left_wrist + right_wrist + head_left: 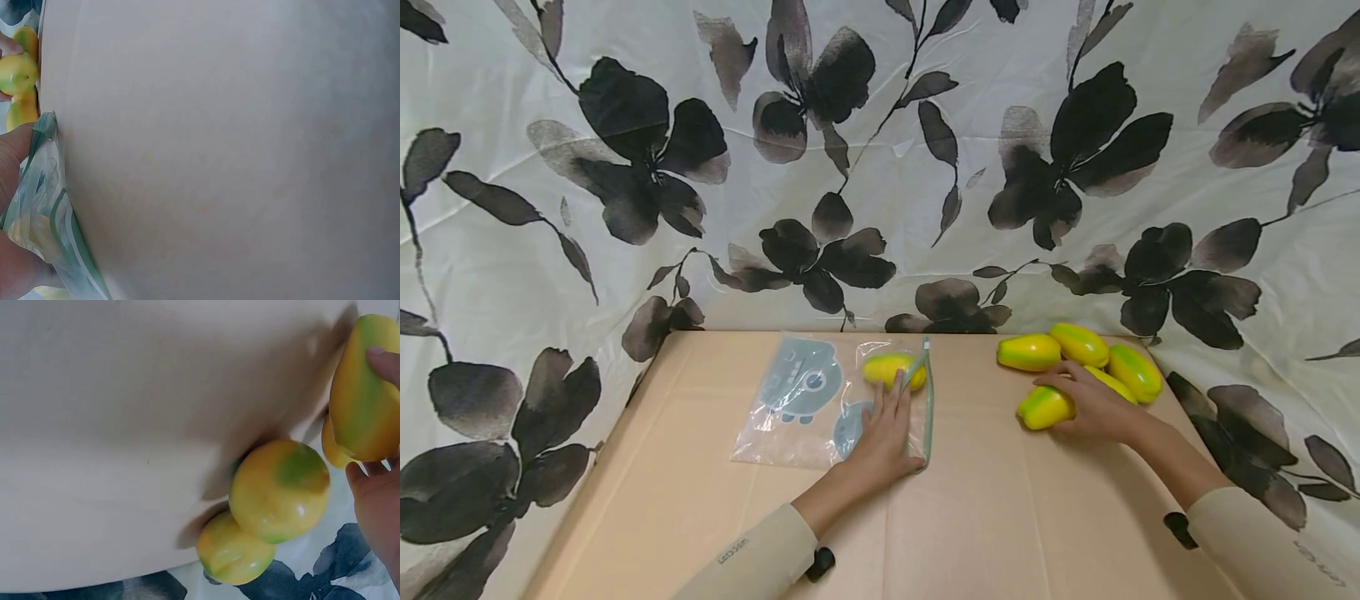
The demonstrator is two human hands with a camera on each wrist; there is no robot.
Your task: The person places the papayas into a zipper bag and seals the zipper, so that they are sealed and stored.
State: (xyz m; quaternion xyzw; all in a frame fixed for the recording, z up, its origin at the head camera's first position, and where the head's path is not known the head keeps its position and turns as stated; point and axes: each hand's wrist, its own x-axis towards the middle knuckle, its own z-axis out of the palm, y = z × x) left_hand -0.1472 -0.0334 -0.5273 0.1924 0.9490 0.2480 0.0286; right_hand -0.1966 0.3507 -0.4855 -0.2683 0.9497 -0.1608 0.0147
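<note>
A clear zip bag point(805, 446) with a blue cartoon print and green closure lies on the board, with one yellow-green papaya point(880, 367) inside its mouth end. My left hand point(883, 433) lies over that end, fingers extended and thumb spread along the green edge. In the left wrist view, the bag's green-edged mouth point(81, 250) gapes between thumb and fingers. My right hand point(1093, 404) grips another papaya point(1043, 408) at the near side of a papaya group point(1078, 343). Fingers and thumb curl around this gripped papaya point(362, 394) in the right wrist view.
The tan board point(977, 517) spans the work area, with faint creases. A white cloth with dark flowers point(880, 167) hangs behind it and spreads along both sides. Two loose papayas point(278, 490) sit close to the board's edge in the right wrist view.
</note>
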